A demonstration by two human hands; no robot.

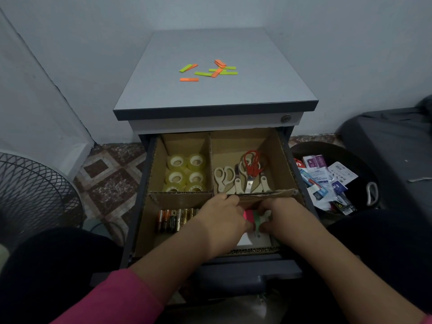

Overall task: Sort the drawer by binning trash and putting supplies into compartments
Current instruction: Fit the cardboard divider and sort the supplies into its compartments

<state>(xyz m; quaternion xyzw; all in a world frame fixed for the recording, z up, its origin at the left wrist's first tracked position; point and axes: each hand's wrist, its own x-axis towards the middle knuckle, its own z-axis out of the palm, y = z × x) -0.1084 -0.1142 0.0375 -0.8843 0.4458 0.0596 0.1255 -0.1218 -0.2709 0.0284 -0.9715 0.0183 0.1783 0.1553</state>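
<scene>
The open drawer [149, 174] holds cardboard dividers. Clear tape rolls [185, 174] fill the back left compartment, several scissors [243, 174] the back right one, and batteries [175, 218] lie at the front left. My left hand [222, 213] and my right hand [280, 216] are both down in the front right compartment, fingers curled round a small pink and green pad of sticky notes [253, 218]. A white packet [254, 239] lies under them, partly hidden.
Orange and green sticky flags [210, 71] lie scattered on the cabinet top [257, 90]. A black bin [364, 164] with wrappers and packaging [327, 181] stands right of the drawer. A wire fan guard [30, 190] is at the left, a dark covered object [392, 148] at the far right.
</scene>
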